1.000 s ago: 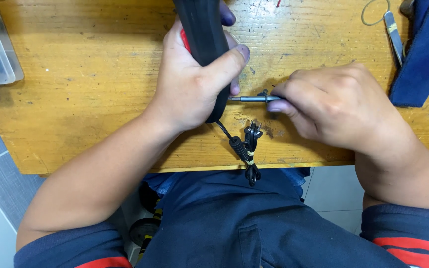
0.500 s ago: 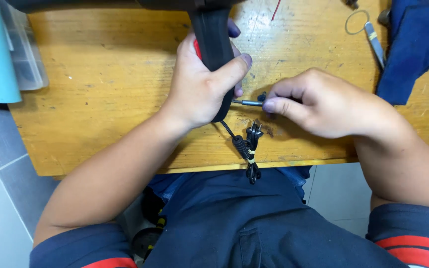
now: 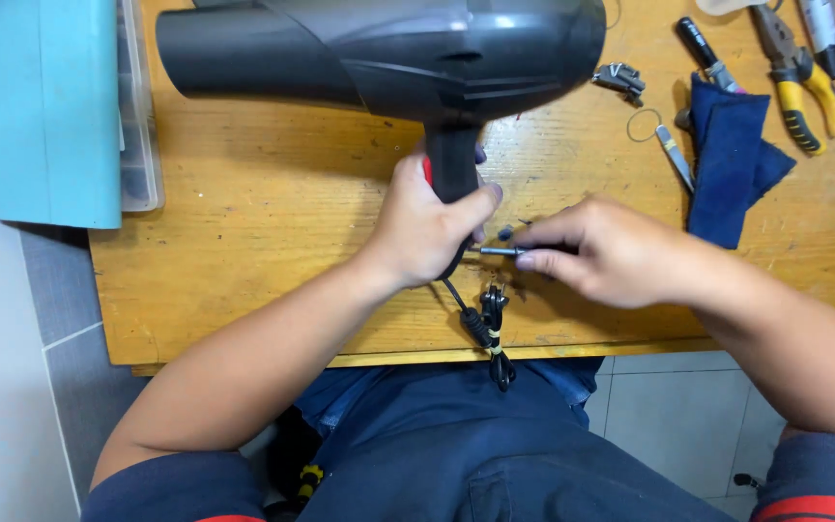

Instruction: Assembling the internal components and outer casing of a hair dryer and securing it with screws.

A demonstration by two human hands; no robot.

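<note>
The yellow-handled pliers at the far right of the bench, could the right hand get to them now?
Probably not at once: the right hand is holding a screwdriver against the hair dryer handle. Otherwise, only a blue cloth lies before the pliers.

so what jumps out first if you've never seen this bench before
The big black hair dryer fills the top of the view, its handle gripped by the left hand above the wooden table. Beside it the right hand holds a screwdriver whose metal tip points at the handle's lower end. At the far right lie yellow-handled pliers and a folded blue cloth.
</note>
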